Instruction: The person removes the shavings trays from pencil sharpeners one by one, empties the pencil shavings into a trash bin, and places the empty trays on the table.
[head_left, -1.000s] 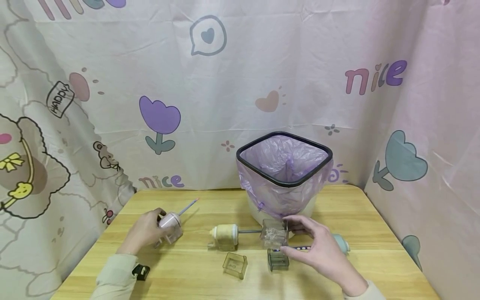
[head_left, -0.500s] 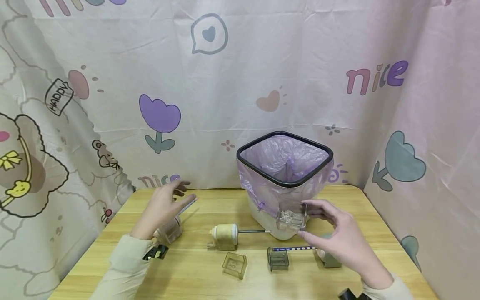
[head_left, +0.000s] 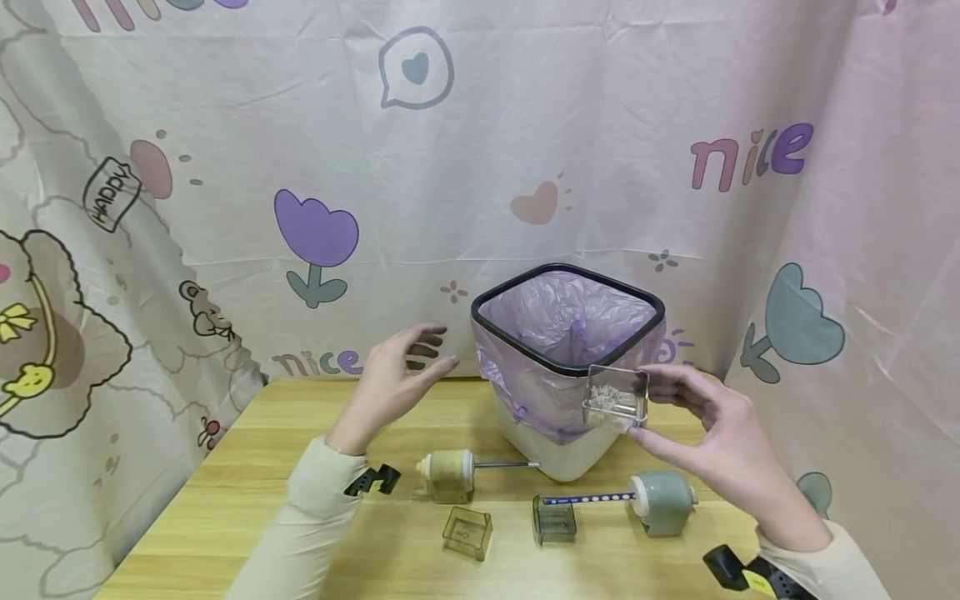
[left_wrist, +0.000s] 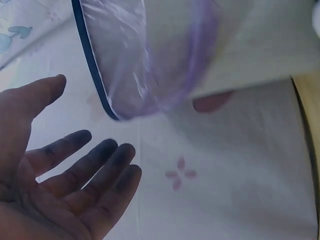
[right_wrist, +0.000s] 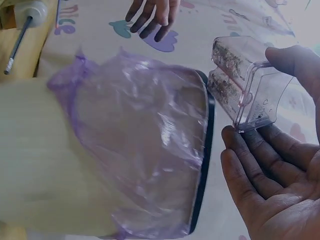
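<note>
My right hand [head_left: 723, 429] pinches a clear plastic shavings drawer [head_left: 617, 398] between thumb and fingers, in front of the bin's near rim. Pale shavings with dark specks lie inside the drawer, as the right wrist view [right_wrist: 227, 70] also shows. My left hand [head_left: 388, 383] hovers left of the bin, fingers loosely spread, holding nothing; in the left wrist view its palm [left_wrist: 55, 200] is bare. The bin [head_left: 558, 462] has a black rim and a purple plastic bag [head_left: 525, 400] lining it.
A yellow pencil sharpener [head_left: 448, 477] with a dark pencil [head_left: 504, 464] stands at the middle. To the right is a grey-green sharpener [head_left: 667, 504] holding a blue dotted pencil [head_left: 588, 499]. Two drawers, amber [head_left: 468, 533] and smoky [head_left: 555, 527], lie in front.
My right hand has raised the shavings drawer from the table up and right to the bin's rim. My left hand has let go of the pale pink sharpener and moved right and up.
</note>
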